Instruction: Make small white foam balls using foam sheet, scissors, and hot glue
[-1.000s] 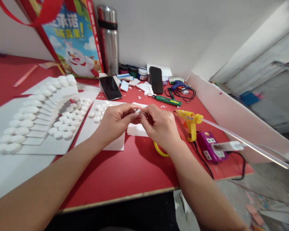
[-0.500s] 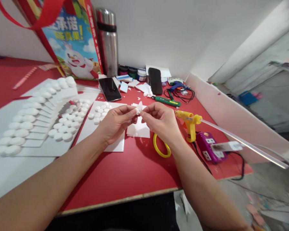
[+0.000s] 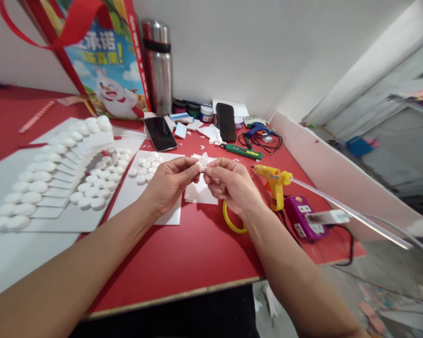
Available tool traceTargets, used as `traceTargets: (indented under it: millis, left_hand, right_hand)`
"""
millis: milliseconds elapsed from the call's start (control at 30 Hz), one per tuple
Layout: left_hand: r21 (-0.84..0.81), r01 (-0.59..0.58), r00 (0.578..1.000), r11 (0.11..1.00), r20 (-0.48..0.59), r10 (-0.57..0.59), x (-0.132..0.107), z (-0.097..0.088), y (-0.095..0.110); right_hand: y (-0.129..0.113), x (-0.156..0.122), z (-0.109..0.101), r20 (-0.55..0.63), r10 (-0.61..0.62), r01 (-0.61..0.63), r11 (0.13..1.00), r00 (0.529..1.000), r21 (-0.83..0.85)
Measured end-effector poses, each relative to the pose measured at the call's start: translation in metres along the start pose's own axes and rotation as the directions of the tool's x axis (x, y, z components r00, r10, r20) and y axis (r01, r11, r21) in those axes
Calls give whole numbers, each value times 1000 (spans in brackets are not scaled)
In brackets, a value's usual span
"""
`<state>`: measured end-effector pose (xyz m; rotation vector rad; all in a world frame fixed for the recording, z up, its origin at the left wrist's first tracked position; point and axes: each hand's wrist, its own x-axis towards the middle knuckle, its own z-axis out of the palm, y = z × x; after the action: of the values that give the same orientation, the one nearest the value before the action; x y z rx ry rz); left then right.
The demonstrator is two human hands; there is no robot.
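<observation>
In front of me, my left hand (image 3: pixel 171 180) pinches a small white piece (image 3: pixel 201 165) between thumb and forefinger. Thumb and fingers of my right hand (image 3: pixel 232 183) meet it from the other side, closed on its edge. A thin pale flap stands up from the piece; fingertips cover the rest. Beneath both hands lie small white paper sheets (image 3: pixel 200 193). Left of them, a white board (image 3: pixel 165 217) carries several round white discs (image 3: pixel 149 164). A yellow ring (image 3: pixel 229 220) lies under my right wrist.
Rows of white discs on cards (image 3: pixel 38 187) fill the left side. At right are a yellow glue gun (image 3: pixel 277 180) with a long glue stick and a purple box (image 3: pixel 303 216). Phones (image 3: pixel 160 133), a green-handled tool (image 3: pixel 243 151), a steel flask (image 3: pixel 158 70) and a bag (image 3: pixel 109 80) stand or lie behind.
My right fingers have shifted a little lower and closer against the white piece, and its upright pale flap shows less. The whole view has moved slightly.
</observation>
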<state>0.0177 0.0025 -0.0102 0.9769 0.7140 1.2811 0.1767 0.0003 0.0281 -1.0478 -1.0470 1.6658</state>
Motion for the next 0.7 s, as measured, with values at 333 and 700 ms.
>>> traceTargets:
  millis: [333, 700]
  left_hand:
    - [228, -91, 993, 969, -58, 107, -1, -4, -1]
    - [322, -137, 991, 937, 46, 130, -3, -9, -5]
  right_hand:
    - [1, 5, -6, 26, 48, -46, 996, 999, -75]
    - [-32, -89, -29, -60, -529, -87, -27, 846, -996]
